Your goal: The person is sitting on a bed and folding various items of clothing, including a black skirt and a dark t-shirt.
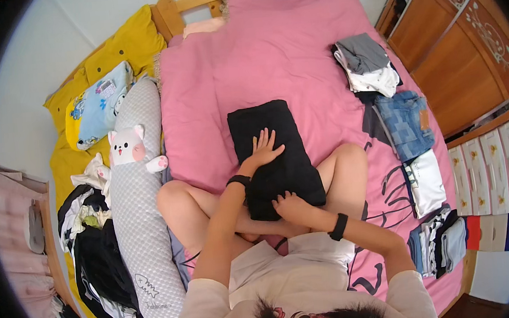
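A folded black garment (277,157) lies in front of me, its far part on the pink bedding (265,68) and its near part between my crossed legs. My left hand (264,149) rests flat on the middle of the cloth, fingers spread. At the near edge, my right hand (295,207) touches the garment with slightly bent fingers; whether it pinches the fabric cannot be told. Both wrists wear black bands.
Folded clothes in stacks line the right side: grey and white tops (366,65), blue denim (406,124), a white garment (427,183) and a row of folded clothes (438,241). A long cat-faced pillow (144,212) lies left, beside a loose clothes heap (101,260).
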Tool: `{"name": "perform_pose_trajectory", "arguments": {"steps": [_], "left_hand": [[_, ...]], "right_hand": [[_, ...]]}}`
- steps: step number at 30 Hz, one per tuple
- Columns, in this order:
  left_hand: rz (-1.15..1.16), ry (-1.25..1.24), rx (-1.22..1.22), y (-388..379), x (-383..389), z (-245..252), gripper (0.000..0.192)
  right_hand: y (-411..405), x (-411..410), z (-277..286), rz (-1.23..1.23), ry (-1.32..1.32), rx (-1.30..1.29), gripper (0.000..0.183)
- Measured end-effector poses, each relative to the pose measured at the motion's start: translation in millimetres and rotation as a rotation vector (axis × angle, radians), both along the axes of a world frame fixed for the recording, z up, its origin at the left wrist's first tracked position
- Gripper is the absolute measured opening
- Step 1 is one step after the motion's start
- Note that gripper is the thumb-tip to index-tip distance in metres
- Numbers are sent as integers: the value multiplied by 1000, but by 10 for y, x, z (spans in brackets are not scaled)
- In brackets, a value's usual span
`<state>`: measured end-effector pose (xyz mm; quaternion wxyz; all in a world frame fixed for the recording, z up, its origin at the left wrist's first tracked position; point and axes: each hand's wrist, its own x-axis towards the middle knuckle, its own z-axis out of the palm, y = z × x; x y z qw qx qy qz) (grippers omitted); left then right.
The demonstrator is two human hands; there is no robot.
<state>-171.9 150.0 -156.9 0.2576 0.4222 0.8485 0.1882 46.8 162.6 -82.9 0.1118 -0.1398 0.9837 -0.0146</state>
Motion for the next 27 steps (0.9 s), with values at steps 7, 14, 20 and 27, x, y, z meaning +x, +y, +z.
{"name": "perform_pose_trajectory", "arguments": {"steps": [7,14,20,27], "left_hand": [[20,-996,276,-223,-560,352,73],[521,-1407,545,-622,-728,-4,67],[896,-1616,548,-743,-904,-586,70],[951,-1509,804,-480,-965,-51,74]], "right_hand": [[576,-1082,759,262,-580,-340,39],[1245,-2613,709,353,-412,-354,42],[1515,-3391,126,-22,-282,-136,33],[1315,-3110,-231,-364,6,-152,21]]}}
